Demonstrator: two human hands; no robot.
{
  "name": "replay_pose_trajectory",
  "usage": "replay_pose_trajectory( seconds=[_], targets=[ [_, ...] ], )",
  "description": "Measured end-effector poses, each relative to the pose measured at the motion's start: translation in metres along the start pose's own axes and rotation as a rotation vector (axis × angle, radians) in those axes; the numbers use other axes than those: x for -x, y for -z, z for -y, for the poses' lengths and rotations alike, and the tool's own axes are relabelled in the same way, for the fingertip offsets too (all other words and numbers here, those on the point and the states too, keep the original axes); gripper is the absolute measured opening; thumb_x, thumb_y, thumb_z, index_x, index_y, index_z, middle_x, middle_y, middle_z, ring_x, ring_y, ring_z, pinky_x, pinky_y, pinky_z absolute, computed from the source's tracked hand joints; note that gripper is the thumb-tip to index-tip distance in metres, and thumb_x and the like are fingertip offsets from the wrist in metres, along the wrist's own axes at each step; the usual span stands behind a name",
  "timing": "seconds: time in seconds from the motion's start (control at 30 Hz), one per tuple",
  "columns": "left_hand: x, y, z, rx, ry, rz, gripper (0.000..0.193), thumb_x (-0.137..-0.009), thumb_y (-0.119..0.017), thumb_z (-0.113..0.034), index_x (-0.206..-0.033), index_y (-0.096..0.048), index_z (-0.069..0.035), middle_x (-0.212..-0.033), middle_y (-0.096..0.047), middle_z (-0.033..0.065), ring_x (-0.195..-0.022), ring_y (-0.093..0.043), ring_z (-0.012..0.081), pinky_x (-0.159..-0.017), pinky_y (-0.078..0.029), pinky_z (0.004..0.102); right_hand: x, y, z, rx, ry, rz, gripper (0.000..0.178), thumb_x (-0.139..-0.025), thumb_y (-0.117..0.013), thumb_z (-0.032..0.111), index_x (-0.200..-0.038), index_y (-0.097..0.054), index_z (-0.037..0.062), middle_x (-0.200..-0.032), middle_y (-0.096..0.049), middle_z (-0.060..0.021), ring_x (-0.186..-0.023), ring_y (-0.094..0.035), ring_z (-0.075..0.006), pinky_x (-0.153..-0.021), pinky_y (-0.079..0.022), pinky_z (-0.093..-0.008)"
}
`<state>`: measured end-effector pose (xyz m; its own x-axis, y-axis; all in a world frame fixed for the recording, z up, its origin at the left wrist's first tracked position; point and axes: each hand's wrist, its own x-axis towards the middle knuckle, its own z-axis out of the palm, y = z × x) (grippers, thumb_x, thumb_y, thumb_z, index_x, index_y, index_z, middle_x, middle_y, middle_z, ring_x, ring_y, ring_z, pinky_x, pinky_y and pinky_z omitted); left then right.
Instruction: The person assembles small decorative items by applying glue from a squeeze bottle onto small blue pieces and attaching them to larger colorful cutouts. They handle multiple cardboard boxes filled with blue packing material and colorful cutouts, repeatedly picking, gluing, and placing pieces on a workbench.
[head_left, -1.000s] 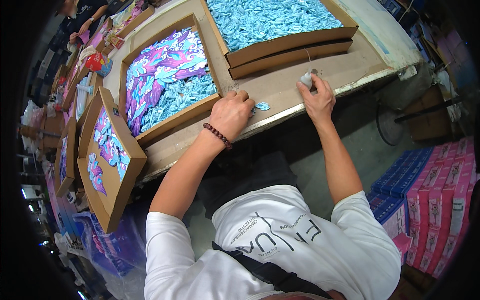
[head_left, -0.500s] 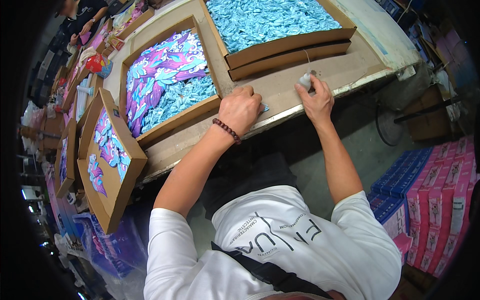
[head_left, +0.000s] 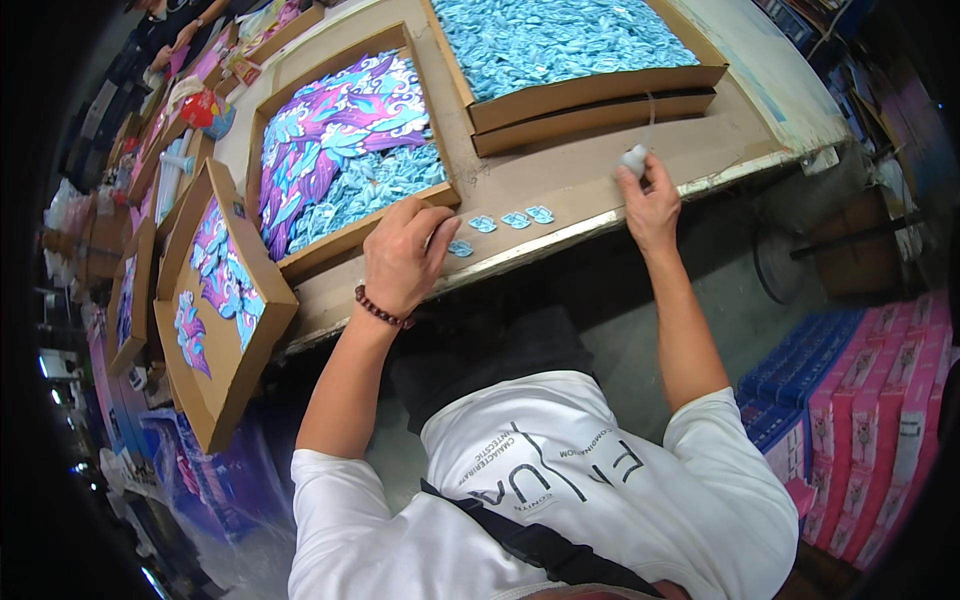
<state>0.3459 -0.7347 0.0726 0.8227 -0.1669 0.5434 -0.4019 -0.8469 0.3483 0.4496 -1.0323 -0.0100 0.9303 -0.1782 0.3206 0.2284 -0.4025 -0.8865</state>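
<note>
The right hand [head_left: 652, 205] grips a bottle [head_left: 634, 158]. A blue bit [head_left: 461, 248] lies just right of the left hand [head_left: 405, 255], whose grip I can't tell.

a cardboard tray [head_left: 350, 238] of purple and blue cutouts sits on the worktable [head_left: 590, 182]. at its near right corner is the left hand [head_left: 405, 250], fingers curled just beside a small blue piece [head_left: 461, 248]. three more blue pieces [head_left: 515, 219] lie in a row right of the tray. farther right of it, the right hand [head_left: 650, 207] holds a small white bottle [head_left: 634, 158]. a larger box [head_left: 600, 95] of light-blue pieces stands beyond its right side.
</note>
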Motion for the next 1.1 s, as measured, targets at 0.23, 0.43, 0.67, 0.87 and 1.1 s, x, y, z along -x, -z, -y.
replay_pose_trajectory(
  seconds=[0.23, 0.43, 0.67, 0.87, 1.1],
  targets=[
    [0.042, -0.002, 0.004, -0.029, 0.133, 0.089, 0.018, -0.077, -0.072, -0.016, -0.093, -0.066, -0.008, -0.086, -0.060, 0.0070, -0.081, -0.059, 0.0273, -0.068, -0.048, 0.0373, 0.017, 0.018, 0.026, -0.394, -0.067, 0.002, 0.038, -0.094, -0.060, 0.014, -0.126, -0.048, -0.0037, -0.095, -0.064, -0.0096, -0.082, -0.061, -0.0128, -0.072, -0.050, -0.0250],
    [0.038, -0.024, 0.007, -0.065, 0.115, 0.013, 0.017, -0.076, -0.072, -0.018, -0.089, -0.066, -0.009, -0.081, -0.058, 0.0055, -0.077, -0.058, 0.0250, -0.064, -0.048, 0.0359, 0.053, 0.011, 0.051, -0.568, -0.114, 0.091, 0.041, -0.092, -0.063, 0.013, -0.125, -0.047, -0.0057, -0.088, -0.063, -0.0091, -0.070, -0.058, -0.0105, -0.063, -0.048, -0.0218],
    [0.042, -0.026, 0.011, 0.039, 0.182, -0.061, 0.016, -0.078, -0.071, -0.015, -0.091, -0.065, -0.006, -0.084, -0.059, 0.0079, -0.079, -0.058, 0.0267, -0.067, -0.048, 0.0369, 0.080, -0.002, 0.059, -0.656, -0.159, 0.167, 0.038, -0.089, -0.066, 0.011, -0.120, -0.049, -0.0043, -0.089, -0.062, -0.0077, -0.072, -0.059, -0.0108, -0.061, -0.048, -0.0219],
    [0.052, -0.022, 0.016, 0.178, 0.190, -0.100, 0.015, -0.079, -0.069, -0.008, -0.092, -0.065, -0.002, -0.086, -0.060, 0.0116, -0.080, -0.059, 0.0299, -0.069, -0.048, 0.0376, 0.090, -0.005, 0.057, -0.640, -0.198, 0.165, 0.036, -0.088, -0.068, 0.011, -0.116, -0.051, -0.0033, -0.089, -0.061, -0.0072, -0.072, -0.058, -0.0096, -0.060, -0.047, -0.0204],
    [0.056, -0.022, 0.017, 0.286, 0.247, -0.166, 0.010, -0.082, -0.066, -0.003, -0.090, -0.064, 0.001, -0.084, -0.061, 0.0131, -0.076, -0.059, 0.0286, -0.067, -0.048, 0.0344, 0.103, -0.005, 0.063, -0.474, -0.169, 0.214, 0.037, -0.087, -0.070, 0.011, -0.116, -0.054, -0.0046, -0.095, -0.062, -0.0069, -0.082, -0.057, -0.0090, -0.072, -0.047, -0.0210]
  ],
)
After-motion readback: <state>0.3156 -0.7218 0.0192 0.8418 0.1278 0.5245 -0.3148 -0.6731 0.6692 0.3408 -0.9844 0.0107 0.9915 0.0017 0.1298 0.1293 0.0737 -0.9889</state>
